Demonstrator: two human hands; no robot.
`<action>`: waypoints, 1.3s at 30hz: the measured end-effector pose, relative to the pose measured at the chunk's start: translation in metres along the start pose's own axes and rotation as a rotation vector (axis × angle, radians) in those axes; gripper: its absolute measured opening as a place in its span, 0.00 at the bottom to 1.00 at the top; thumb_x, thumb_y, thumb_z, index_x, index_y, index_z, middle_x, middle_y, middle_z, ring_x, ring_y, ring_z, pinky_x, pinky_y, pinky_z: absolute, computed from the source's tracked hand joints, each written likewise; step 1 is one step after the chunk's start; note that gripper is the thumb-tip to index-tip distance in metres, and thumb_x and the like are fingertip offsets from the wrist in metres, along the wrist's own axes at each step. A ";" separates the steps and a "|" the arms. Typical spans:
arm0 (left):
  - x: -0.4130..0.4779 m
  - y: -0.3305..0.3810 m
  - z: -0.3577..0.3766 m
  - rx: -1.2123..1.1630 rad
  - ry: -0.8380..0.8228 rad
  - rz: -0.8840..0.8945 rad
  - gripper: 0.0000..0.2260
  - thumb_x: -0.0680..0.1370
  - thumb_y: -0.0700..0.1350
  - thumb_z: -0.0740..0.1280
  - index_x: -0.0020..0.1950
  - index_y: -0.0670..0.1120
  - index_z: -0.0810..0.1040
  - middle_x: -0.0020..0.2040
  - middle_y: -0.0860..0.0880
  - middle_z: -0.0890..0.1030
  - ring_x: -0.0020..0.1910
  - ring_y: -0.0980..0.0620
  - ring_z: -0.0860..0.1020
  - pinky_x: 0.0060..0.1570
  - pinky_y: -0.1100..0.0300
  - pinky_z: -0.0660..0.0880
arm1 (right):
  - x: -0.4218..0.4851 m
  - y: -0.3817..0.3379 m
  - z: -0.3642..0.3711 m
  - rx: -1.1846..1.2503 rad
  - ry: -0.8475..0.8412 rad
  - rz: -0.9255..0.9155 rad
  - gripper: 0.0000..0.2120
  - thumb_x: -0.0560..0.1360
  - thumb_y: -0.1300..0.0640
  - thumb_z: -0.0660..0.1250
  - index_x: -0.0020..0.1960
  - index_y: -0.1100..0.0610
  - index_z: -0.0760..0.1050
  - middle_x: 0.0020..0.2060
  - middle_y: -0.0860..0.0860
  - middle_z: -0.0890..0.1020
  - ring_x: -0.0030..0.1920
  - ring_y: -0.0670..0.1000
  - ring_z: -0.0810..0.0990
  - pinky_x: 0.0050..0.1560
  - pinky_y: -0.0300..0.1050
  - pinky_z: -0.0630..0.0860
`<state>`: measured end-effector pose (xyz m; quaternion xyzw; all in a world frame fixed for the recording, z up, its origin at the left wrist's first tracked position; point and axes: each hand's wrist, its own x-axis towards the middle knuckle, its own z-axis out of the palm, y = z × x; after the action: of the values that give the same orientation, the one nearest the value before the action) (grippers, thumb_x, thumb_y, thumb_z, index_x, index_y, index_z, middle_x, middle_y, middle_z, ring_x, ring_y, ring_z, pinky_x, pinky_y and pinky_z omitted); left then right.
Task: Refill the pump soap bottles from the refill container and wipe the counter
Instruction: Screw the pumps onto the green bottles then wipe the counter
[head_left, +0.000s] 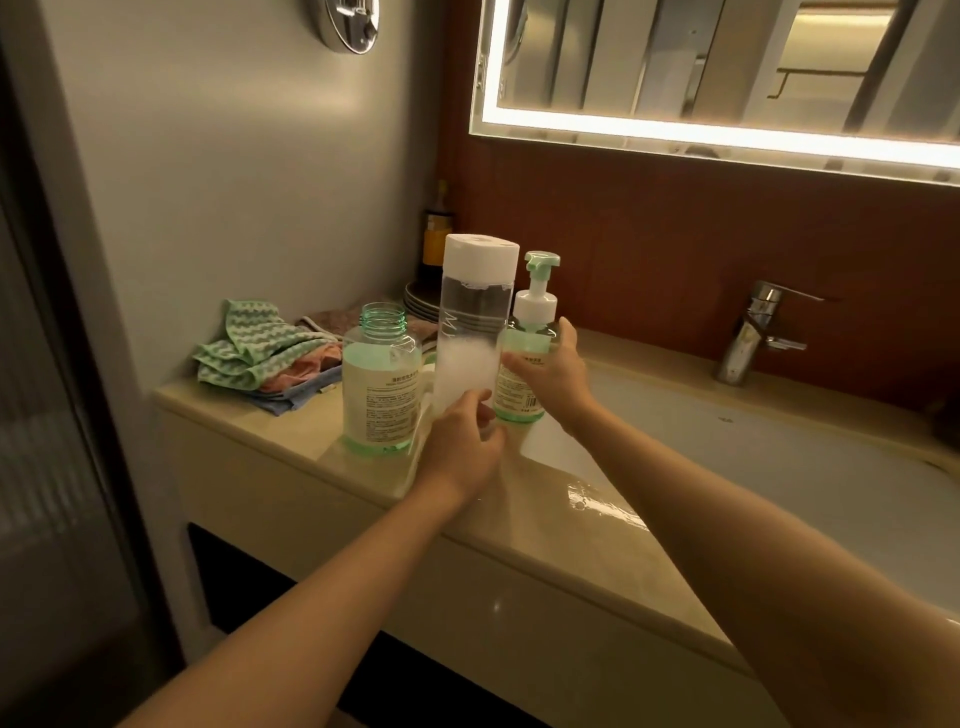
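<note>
The left hand (464, 446) is closed around the base of the tall clear refill container (474, 332), fingers wrapped on its lower body; the white cap is on top and foamy liquid fills roughly the lower third. The right hand (551, 375) is partly spread, fingertips touching the container's right side while the palm lies against the capped pump bottle (525, 358), which stands just behind it at the sink's edge. Whether the right hand grips that bottle or merely steadies it cannot be told. To the left, touching or nearly touching the container, stands the open pump bottle (382, 382), pump removed, neck exposed, nearly empty by appearance. All three stand close together on the beige counter (291, 452). A pile of cloths (260, 356) lies farther left near the wall; the sink (753, 467) and faucet (753, 332) are to the right. A wet patch (597, 501) shines on the counter's front edge. Risks, as judged: the container is tall and held low, so it may tip when lifted; crowding may knock the open bottle over; the narrow neck invites spillage during pouring; wet hands or counter could cause a slip.
</note>
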<state>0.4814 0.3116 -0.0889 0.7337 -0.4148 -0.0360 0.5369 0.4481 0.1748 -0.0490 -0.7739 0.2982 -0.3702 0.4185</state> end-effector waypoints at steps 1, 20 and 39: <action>-0.001 0.000 -0.001 -0.009 0.010 0.008 0.16 0.77 0.40 0.64 0.65 0.43 0.71 0.52 0.48 0.78 0.51 0.53 0.76 0.54 0.62 0.73 | 0.000 0.000 0.000 0.023 -0.011 0.023 0.44 0.68 0.53 0.73 0.74 0.55 0.50 0.64 0.55 0.73 0.64 0.56 0.71 0.63 0.59 0.68; -0.023 -0.043 -0.087 0.010 0.534 0.086 0.24 0.70 0.47 0.73 0.62 0.45 0.68 0.57 0.47 0.73 0.55 0.50 0.71 0.53 0.51 0.73 | -0.085 -0.034 0.048 -0.348 -0.196 -0.013 0.22 0.78 0.46 0.59 0.42 0.64 0.79 0.35 0.57 0.82 0.34 0.53 0.77 0.46 0.54 0.78; 0.016 -0.072 -0.106 -0.087 0.219 -0.013 0.42 0.61 0.43 0.80 0.68 0.46 0.60 0.62 0.47 0.67 0.63 0.48 0.67 0.62 0.49 0.70 | -0.065 -0.053 0.086 0.242 -0.515 0.511 0.06 0.76 0.64 0.57 0.40 0.58 0.66 0.28 0.50 0.68 0.25 0.44 0.62 0.20 0.32 0.57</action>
<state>0.5857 0.3872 -0.0965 0.7118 -0.3472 0.0228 0.6101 0.4918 0.2864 -0.0564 -0.6872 0.3206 -0.0800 0.6470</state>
